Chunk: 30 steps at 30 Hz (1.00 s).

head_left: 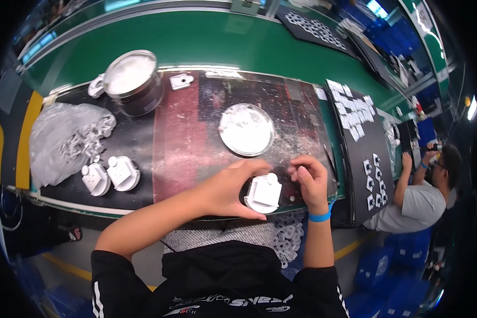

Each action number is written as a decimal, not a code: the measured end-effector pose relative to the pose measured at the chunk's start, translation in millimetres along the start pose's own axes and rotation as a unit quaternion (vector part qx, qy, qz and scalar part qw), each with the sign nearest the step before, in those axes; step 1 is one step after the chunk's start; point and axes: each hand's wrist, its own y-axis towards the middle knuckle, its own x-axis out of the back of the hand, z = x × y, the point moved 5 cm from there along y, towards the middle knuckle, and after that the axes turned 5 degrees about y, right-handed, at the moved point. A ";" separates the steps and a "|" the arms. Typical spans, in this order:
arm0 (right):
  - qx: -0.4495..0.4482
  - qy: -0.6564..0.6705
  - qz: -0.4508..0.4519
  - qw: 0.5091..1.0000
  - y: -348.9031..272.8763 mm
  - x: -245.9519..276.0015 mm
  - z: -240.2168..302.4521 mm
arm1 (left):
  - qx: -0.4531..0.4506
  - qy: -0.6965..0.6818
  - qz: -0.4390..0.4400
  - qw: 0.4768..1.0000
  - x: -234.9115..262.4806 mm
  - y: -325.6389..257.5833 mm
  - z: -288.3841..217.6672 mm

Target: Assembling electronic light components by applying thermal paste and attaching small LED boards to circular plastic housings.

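My left hand [228, 188] is wrapped round the side of a white plastic housing [264, 193], a rounded body with a square block and a small knob on top, above the table's near edge. Just right of it is my right hand [310, 180], its fingers curled in toward the thumb; whether anything small sits between them I cannot make out. A round shallow dish [246, 132] with white contents lies beyond both hands. Two similar housings, one white [123, 174] and one beside it [95, 179], stand at the left of the table.
A large round tin [138, 98] with a white top stands at the back left, near a small white part [181, 81]. A clear plastic bag [53, 143] spills small white pieces. Dark boards [361, 159] carry white parts at right. Another person [421, 201] works further right.
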 end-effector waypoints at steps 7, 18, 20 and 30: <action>-0.025 -0.088 -0.021 0.996 -9.9 -9.4 -9.1 | -0.006 0.169 -0.214 0.962 49.0 -44.1 -36.0; 0.032 -0.153 0.024 0.987 -7.0 -25.4 -4.4 | 0.254 0.374 -0.243 0.858 140.6 -76.2 -16.2; 0.038 -0.163 0.031 0.985 -6.9 -24.9 -2.3 | 0.273 0.395 -0.221 0.849 145.2 -74.1 -12.9; 0.040 -0.193 0.023 0.980 -7.1 -24.9 -1.5 | 0.256 0.419 -0.155 0.857 167.5 -76.2 -31.4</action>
